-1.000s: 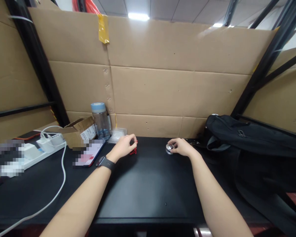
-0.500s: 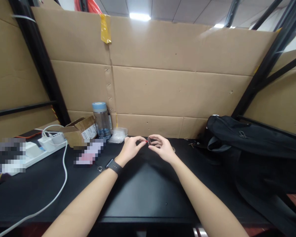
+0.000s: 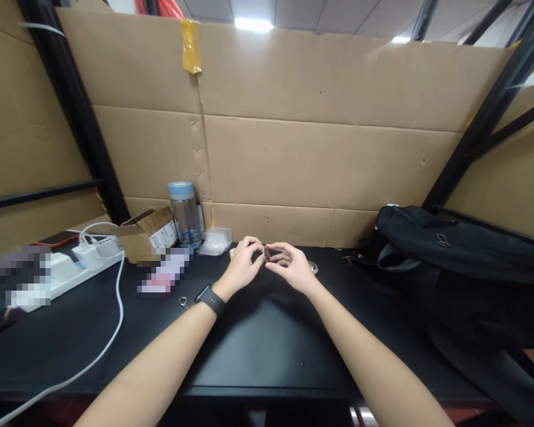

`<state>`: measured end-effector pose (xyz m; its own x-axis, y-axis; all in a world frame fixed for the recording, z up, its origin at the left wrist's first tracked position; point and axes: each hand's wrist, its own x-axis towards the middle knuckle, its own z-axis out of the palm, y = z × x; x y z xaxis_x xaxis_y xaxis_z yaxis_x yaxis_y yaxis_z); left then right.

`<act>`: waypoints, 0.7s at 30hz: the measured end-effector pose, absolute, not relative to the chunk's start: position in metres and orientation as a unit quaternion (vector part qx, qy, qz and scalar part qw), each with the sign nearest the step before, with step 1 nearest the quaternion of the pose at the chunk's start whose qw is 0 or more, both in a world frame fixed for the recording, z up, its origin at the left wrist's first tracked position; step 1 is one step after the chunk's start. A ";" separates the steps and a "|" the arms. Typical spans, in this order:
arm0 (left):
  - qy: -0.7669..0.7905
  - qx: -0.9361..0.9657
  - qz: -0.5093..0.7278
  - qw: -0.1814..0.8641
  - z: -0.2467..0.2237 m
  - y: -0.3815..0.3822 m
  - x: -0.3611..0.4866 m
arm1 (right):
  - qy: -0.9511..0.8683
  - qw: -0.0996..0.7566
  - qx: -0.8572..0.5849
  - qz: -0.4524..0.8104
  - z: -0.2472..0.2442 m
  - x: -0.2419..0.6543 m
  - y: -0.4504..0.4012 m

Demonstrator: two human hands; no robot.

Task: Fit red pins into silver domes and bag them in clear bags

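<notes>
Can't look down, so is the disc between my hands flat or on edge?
On edge: the disc shows as a narrow, upright oval between left hand and right hand.

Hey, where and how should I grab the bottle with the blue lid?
Probably around the upper body of the bottle, just below its blue lid, from the front right: it stands upright, the cardboard box crowds its left, and the plastic bag lies low.

vs. 1.0 s earlier: your left hand [image 3: 244, 267] is further right and your right hand [image 3: 293, 267] further left, so their fingertips meet. Your right fingers now hold a small dark disc [image 3: 267, 254] upright there. A round metal piece [image 3: 314, 268] lies released, partly behind that hand. A small metal clasp [image 3: 183, 302] comes into view beside your watch [image 3: 210, 300].
</notes>
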<state>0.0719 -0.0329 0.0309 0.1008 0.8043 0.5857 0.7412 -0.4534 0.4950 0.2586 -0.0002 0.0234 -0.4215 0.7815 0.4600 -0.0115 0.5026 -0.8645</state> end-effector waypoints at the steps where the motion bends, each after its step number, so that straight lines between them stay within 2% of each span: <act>1: 0.520 0.741 0.422 0.039 0.031 -0.033 0.072 | -0.727 0.468 -0.264 0.426 0.023 0.259 0.000; 11: 0.516 0.747 0.420 -0.006 0.031 -0.035 0.073 | -0.705 0.470 -0.273 0.455 0.018 0.256 0.001; 18: 0.509 0.739 0.430 0.094 0.022 -0.026 0.071 | -0.690 0.463 -0.263 0.490 0.013 0.255 0.002; 21: 0.517 0.737 0.425 0.096 0.021 -0.024 0.070 | -0.703 0.447 -0.268 0.483 0.013 0.258 0.006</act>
